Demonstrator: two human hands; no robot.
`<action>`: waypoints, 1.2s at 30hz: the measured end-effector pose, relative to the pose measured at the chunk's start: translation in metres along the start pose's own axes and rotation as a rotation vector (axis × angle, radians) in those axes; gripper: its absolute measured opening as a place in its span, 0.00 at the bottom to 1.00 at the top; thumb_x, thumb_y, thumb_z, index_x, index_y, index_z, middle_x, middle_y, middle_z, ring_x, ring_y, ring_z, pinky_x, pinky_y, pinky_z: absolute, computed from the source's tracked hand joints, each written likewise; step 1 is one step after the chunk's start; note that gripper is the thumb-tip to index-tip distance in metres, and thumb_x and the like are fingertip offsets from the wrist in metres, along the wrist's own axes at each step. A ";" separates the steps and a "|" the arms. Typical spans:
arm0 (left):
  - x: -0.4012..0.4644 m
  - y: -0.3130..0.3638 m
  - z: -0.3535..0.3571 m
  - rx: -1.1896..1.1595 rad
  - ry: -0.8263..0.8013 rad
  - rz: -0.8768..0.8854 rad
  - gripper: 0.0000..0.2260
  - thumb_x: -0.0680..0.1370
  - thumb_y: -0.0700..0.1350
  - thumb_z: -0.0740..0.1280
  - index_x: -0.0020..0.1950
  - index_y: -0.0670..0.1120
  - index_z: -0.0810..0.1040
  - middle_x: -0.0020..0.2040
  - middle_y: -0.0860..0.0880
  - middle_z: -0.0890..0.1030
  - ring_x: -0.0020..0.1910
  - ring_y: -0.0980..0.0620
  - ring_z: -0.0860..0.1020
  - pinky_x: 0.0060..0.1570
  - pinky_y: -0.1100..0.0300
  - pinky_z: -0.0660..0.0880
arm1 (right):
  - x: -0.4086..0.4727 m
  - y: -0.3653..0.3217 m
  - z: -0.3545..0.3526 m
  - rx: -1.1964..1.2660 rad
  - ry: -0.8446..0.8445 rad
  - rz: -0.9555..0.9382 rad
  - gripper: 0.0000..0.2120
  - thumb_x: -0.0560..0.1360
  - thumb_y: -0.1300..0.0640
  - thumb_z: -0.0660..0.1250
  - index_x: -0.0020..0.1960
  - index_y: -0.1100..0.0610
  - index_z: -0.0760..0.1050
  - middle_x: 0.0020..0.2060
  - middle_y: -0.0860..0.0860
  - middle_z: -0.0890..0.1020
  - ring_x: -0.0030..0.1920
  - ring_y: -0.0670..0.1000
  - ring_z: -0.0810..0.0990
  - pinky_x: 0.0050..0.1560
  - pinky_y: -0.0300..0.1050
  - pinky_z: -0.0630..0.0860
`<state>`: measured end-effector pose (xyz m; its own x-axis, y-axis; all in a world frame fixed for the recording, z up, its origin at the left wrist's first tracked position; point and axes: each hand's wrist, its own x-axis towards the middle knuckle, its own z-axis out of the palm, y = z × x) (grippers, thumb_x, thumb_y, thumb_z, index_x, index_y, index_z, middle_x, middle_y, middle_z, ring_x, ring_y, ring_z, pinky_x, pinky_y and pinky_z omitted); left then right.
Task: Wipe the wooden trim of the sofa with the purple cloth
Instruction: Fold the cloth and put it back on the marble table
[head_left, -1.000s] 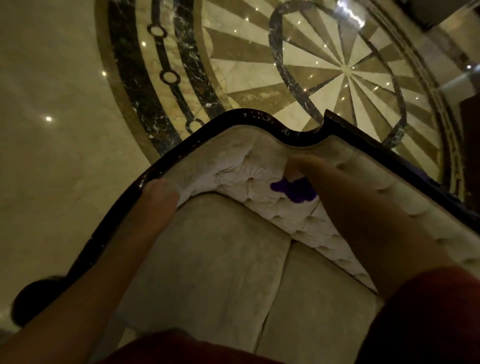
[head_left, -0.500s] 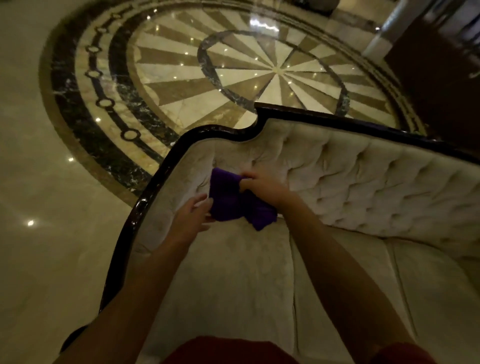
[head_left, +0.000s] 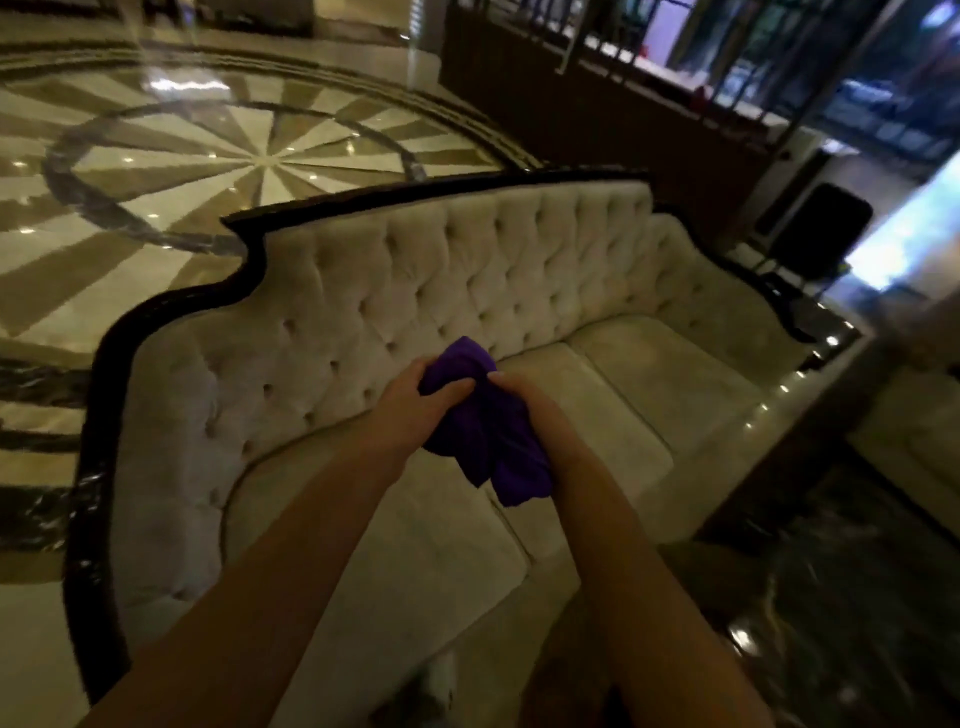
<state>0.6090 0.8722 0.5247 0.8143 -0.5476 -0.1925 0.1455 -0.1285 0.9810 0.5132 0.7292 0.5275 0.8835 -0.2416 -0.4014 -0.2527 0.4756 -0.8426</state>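
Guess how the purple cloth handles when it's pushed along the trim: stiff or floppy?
Probably floppy: the purple cloth bunches between the left hand and right hand, with a loose end hanging below. Likely light, since it sags without pulling taut. It may slide easily on the glossy wooden trim.

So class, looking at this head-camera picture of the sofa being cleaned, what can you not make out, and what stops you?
- Middle of the purple cloth: covered by the left hand and right hand.
- Front of the sofa, head view: hidden behind the forearms and cut off by the bottom edge.
- Whether the dark wooden trim is clean: too dim and blurred.
- Things behind the railing, top right: motion blur.
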 end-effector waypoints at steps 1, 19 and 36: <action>-0.002 0.002 0.020 0.015 -0.055 0.007 0.14 0.75 0.54 0.75 0.58 0.57 0.76 0.54 0.52 0.83 0.53 0.51 0.83 0.54 0.49 0.82 | -0.016 0.000 -0.018 0.061 0.048 -0.027 0.24 0.76 0.49 0.73 0.66 0.63 0.80 0.60 0.62 0.85 0.57 0.59 0.85 0.55 0.53 0.83; -0.023 0.001 0.387 0.219 -0.530 0.172 0.14 0.75 0.54 0.74 0.56 0.50 0.80 0.50 0.53 0.84 0.47 0.56 0.82 0.43 0.61 0.78 | -0.220 0.007 -0.300 -0.204 0.618 -0.133 0.26 0.69 0.38 0.79 0.64 0.43 0.79 0.54 0.47 0.89 0.53 0.51 0.89 0.56 0.50 0.84; -0.040 -0.042 0.642 0.332 -1.091 -0.163 0.09 0.71 0.66 0.72 0.45 0.64 0.81 0.51 0.56 0.82 0.51 0.53 0.81 0.42 0.58 0.77 | -0.332 0.075 -0.460 0.278 1.301 -0.132 0.15 0.66 0.42 0.79 0.51 0.45 0.86 0.51 0.48 0.89 0.52 0.50 0.88 0.54 0.51 0.83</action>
<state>0.2094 0.3688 0.4751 -0.1441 -0.9074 -0.3948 -0.0828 -0.3866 0.9185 0.0194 0.4555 0.4322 -0.1607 -0.8499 -0.5018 0.0307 0.5039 -0.8632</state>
